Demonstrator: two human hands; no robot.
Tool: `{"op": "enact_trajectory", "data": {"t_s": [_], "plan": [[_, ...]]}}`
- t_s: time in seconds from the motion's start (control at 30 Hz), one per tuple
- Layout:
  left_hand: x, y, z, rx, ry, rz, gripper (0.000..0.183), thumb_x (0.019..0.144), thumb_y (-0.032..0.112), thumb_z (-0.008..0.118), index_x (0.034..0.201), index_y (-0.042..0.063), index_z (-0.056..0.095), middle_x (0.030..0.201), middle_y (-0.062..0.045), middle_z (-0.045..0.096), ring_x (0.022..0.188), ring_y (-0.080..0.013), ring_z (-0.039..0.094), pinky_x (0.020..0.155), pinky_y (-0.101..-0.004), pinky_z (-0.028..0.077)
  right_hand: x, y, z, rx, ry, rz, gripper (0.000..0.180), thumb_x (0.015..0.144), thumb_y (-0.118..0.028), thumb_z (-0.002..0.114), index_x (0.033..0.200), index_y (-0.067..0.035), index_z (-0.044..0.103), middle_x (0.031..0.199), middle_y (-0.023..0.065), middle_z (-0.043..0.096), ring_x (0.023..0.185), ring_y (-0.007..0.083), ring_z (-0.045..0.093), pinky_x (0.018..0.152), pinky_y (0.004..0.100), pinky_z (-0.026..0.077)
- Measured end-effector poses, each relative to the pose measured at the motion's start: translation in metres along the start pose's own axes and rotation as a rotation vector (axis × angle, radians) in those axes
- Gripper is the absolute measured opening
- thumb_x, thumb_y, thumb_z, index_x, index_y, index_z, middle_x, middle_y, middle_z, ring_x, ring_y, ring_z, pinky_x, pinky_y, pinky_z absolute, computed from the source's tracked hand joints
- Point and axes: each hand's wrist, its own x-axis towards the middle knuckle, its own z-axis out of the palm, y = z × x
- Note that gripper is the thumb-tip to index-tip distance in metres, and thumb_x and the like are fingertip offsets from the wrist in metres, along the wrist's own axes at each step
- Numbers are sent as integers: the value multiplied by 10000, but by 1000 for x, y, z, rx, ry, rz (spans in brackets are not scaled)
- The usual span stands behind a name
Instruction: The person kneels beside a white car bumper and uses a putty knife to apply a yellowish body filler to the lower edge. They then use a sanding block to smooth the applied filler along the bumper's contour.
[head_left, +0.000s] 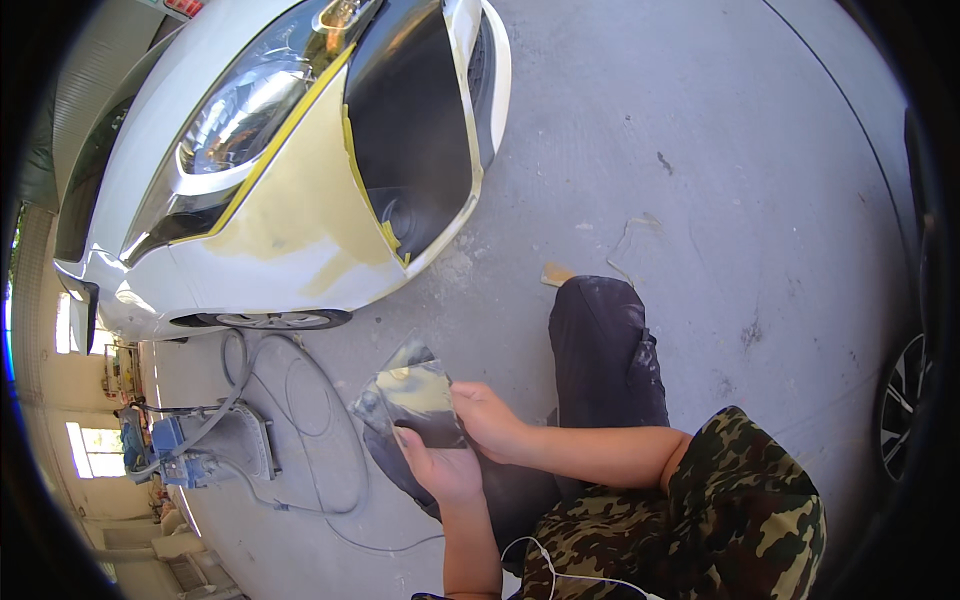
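Note:
Both my hands hold a thin, flexible sheet (420, 401), dark with pale yellow patches. Part of it is blurred, so its material is hard to settle. My left hand (446, 469) grips the lower edge, thumb on the near face. At the side edge, my right hand (487, 424) pinches it with thumb and fingers. The sheet is above my bent left leg (510, 487). Ahead stands a white car (300, 277). Its front bumper (300, 187) bears a broad pale yellow patch, with yellow masking tape (281, 142) along the headlight (247, 112) and by the dark opening.
A blue and grey vacuum machine (180, 450) stands at the left with a grey hose (352, 499) looped over the floor. A small tan block (557, 274) lies beside my right knee (600, 315). Another car's wheel (904, 405) is at the far right. A white cable (585, 576) crosses my camouflage shirt.

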Motion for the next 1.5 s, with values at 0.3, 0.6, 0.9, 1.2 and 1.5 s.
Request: {"op": "enact_trajectory", "data": {"t_s": [0.3, 0.6, 0.9, 1.2, 1.5], "plan": [[44, 116, -82, -193, -210, -35, 438, 1153, 245, 513, 1542, 42, 510, 1578, -42, 566, 1393, -135, 553, 1199, -351, 469, 51, -133, -164, -1116, 347, -524, 400, 1012, -312, 719, 841, 48, 749, 694, 49, 680, 636, 106, 596, 608, 303, 488], [36, 104, -89, 1749, 471, 351, 537, 1113, 161, 568, 1570, -71, 408, 1609, -180, 482, 1430, -255, 520, 1205, -355, 408, 209, -141, -386, -1945, 738, 73, 482, 860, -353, 842, 1245, -89, 722, 1240, 143, 727, 1135, 328, 706, 937, 450, 582], [22, 108, -95, 1199, 791, 283, 512, 1046, 71, 652, 1493, -123, 494, 1450, -254, 626, 1292, -301, 645, 1139, -358, 464, 253, -117, -396, -2079, 755, 358, 468, 848, -417, 804, 1191, -104, 746, 1225, 144, 739, 1156, 322, 710, 920, 449, 593], [20, 107, -103, 1264, 787, 159, 467, 1014, 148, 693, 1389, -110, 588, 1373, -214, 675, 1244, -283, 674, 1117, -368, 501, 206, -125, -365, -1606, 645, -116, 408, 921, -295, 779, 1247, -52, 746, 1027, 175, 786, 917, 321, 757, 830, 437, 595], [51, 102, -120, -77, 371, 138, 470, 1146, 270, 525, 1545, 24, 489, 1546, -64, 579, 1381, -177, 577, 1094, -327, 536, 142, -166, -242, -693, 390, -444, 430, 1062, -181, 581, 1456, -23, 654, 1293, 114, 726, 1055, 172, 698, 897, 348, 578]]}}
